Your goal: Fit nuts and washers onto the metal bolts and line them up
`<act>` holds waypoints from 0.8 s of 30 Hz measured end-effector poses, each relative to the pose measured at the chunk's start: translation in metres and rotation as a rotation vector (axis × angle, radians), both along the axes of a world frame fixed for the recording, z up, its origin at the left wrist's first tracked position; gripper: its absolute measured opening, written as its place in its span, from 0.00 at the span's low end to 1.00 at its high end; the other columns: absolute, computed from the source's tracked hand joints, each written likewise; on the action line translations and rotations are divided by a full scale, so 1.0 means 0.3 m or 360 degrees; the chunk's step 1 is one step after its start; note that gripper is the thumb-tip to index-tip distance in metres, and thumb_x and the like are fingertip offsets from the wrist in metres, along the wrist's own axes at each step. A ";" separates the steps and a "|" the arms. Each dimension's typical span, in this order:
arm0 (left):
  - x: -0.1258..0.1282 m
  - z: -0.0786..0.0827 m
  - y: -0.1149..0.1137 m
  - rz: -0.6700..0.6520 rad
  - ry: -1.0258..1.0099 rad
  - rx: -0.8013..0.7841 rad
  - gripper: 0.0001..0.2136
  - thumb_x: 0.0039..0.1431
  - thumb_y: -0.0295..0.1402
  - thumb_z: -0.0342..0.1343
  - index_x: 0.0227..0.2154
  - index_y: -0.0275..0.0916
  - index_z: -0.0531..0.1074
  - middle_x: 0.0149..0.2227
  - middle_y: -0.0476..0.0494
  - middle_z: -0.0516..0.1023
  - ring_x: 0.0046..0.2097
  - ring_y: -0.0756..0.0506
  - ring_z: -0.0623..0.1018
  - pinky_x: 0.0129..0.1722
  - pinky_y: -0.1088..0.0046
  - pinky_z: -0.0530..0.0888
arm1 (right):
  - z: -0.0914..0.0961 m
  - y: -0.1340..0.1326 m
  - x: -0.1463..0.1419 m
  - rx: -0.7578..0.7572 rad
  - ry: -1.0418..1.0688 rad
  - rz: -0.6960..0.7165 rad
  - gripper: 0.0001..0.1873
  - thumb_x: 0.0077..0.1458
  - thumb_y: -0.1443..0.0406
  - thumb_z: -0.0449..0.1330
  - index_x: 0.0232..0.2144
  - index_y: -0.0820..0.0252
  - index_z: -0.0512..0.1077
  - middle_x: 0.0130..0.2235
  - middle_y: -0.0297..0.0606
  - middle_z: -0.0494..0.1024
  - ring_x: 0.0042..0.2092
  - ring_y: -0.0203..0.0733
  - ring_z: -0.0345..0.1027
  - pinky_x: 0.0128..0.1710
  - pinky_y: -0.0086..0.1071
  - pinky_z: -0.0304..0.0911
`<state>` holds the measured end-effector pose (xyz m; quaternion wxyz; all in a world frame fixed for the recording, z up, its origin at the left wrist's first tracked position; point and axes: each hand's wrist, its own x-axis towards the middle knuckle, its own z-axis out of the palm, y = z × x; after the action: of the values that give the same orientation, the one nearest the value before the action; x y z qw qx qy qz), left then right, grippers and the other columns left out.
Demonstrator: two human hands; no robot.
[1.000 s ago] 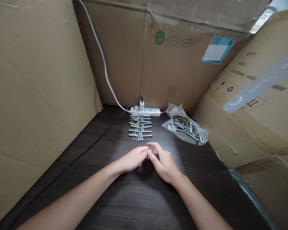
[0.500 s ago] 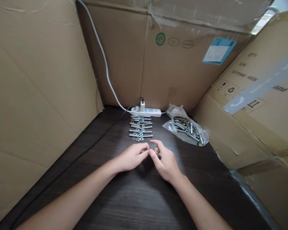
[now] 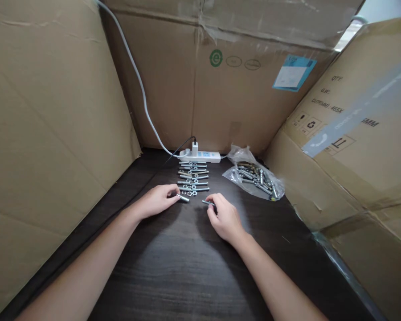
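Note:
My left hand (image 3: 158,200) pinches a short metal sleeve (image 3: 183,198) between thumb and fingertips, just in front of the nearest row of hardware. Facing it, my right hand (image 3: 225,217) is closed on a thin bolt (image 3: 207,203) whose end points left; the rest of it is hidden by the fingers. Beyond both hands lie several rows of bolts (image 3: 202,189) and sleeves, with nuts (image 3: 194,193) and ring washers (image 3: 184,193) among them. The two held pieces are apart from each other.
A white power strip (image 3: 214,157) with a plugged-in charger stands behind the rows. At right lies a clear plastic bag (image 3: 232,175) of loose bolts. A black cable (image 3: 147,180) crosses the dark table (image 3: 173,272) at left. Cardboard boxes (image 3: 160,89) wall in three sides.
My hands, close together before, have moved apart. The left went left and forward with the sleeve, the right keeps the bolt. The view has shifted slightly.

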<state>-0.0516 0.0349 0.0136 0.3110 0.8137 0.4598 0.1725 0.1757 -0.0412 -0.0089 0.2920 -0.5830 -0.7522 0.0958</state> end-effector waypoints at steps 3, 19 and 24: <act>-0.009 -0.011 0.005 0.0061 0.0118 0.0129 0.08 0.54 0.38 0.51 0.33 0.41 0.72 0.29 0.50 0.73 0.30 0.48 0.69 0.29 0.76 0.60 | -0.018 0.031 -0.025 0.0105 -0.0186 0.0077 0.10 0.56 0.69 0.50 0.39 0.58 0.69 0.38 0.38 0.73 0.40 0.42 0.64 0.41 0.32 0.55; 0.051 -0.049 -0.007 0.0130 0.0134 0.0354 0.07 0.57 0.35 0.49 0.35 0.42 0.70 0.36 0.48 0.75 0.36 0.46 0.72 0.35 0.74 0.64 | -0.031 0.125 -0.048 0.0150 -0.0323 0.0130 0.06 0.57 0.67 0.55 0.37 0.55 0.71 0.37 0.37 0.74 0.41 0.42 0.62 0.40 0.34 0.54; 0.057 -0.054 -0.006 0.0128 0.0152 0.0371 0.06 0.57 0.34 0.49 0.36 0.42 0.69 0.37 0.48 0.74 0.36 0.47 0.72 0.35 0.74 0.64 | -0.032 0.132 -0.048 0.0159 -0.0291 0.0117 0.06 0.57 0.67 0.55 0.36 0.55 0.71 0.37 0.37 0.73 0.41 0.42 0.62 0.40 0.34 0.55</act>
<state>-0.0346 0.0332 -0.0026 0.1850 0.8326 0.4831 0.1981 0.1615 -0.0017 -0.0186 0.2470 -0.5460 -0.8004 0.0153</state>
